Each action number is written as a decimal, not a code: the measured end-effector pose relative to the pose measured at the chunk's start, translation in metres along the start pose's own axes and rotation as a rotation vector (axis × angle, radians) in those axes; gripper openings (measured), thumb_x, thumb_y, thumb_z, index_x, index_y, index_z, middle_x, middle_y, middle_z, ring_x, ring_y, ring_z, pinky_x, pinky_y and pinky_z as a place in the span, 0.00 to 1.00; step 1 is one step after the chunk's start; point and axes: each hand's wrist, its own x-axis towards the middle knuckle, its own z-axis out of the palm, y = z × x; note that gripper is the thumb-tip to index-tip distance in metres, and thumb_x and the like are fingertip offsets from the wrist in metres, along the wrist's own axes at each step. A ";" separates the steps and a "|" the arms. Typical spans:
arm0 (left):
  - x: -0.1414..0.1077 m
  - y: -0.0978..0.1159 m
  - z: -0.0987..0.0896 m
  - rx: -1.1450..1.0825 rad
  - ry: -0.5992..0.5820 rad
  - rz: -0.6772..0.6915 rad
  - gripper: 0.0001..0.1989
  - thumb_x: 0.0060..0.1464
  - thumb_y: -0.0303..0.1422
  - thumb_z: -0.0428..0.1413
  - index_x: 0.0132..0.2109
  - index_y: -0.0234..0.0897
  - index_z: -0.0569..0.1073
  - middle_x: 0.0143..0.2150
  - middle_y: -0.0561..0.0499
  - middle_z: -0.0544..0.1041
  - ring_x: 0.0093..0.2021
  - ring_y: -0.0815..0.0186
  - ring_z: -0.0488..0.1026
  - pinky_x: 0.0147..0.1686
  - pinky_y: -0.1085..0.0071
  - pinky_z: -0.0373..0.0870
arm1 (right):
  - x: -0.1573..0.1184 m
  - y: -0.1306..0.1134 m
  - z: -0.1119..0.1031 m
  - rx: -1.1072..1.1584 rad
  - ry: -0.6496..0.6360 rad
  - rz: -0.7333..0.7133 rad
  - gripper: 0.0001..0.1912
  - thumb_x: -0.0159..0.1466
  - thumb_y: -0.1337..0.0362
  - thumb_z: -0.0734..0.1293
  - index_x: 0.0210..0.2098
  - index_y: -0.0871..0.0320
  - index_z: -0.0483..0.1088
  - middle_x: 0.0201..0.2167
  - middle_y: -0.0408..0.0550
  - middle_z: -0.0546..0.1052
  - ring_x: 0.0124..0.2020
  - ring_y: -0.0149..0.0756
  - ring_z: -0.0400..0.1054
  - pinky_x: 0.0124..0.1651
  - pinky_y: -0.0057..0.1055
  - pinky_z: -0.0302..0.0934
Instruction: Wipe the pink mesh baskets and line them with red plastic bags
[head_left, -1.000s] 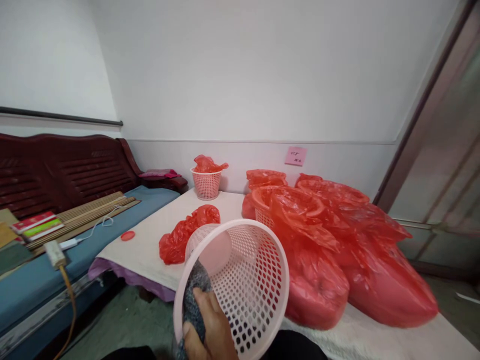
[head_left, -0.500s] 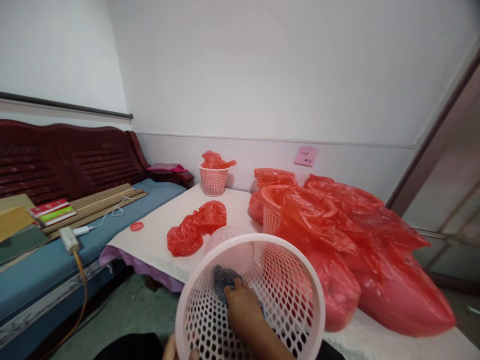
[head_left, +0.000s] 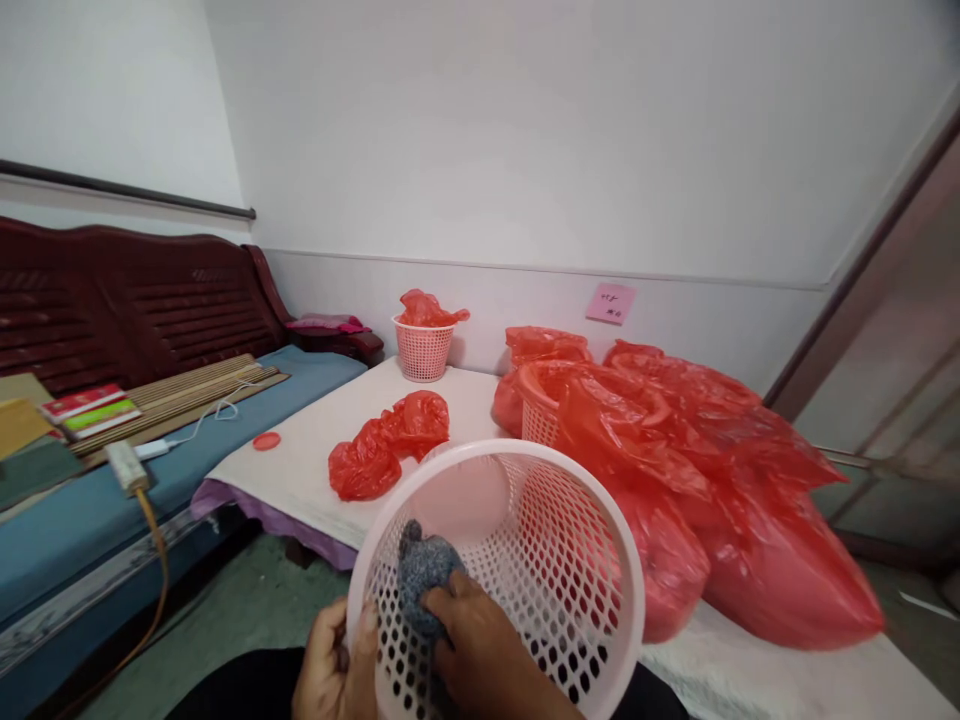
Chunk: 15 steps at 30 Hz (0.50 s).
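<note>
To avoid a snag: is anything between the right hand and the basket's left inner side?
Yes, the cloth: bunched in the right hand, it sits between the fingers and that side of the basket. Nothing else visible is in between; the left hand is at the rim.

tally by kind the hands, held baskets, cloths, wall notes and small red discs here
Hands: 2, the left hand and right hand
Baskets: 1, the held basket
Cloths: 1, the grey cloth
Notes: 1, the pink wall note
Discs: 1, the small red disc
Total: 6
</note>
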 end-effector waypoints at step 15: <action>0.017 0.026 0.009 0.214 -0.003 0.221 0.22 0.49 0.52 0.58 0.42 0.39 0.76 0.36 0.51 0.81 0.35 0.62 0.76 0.36 0.71 0.71 | -0.015 -0.032 -0.017 0.199 -0.038 -0.081 0.24 0.52 0.71 0.65 0.48 0.55 0.73 0.45 0.49 0.76 0.46 0.40 0.70 0.49 0.31 0.64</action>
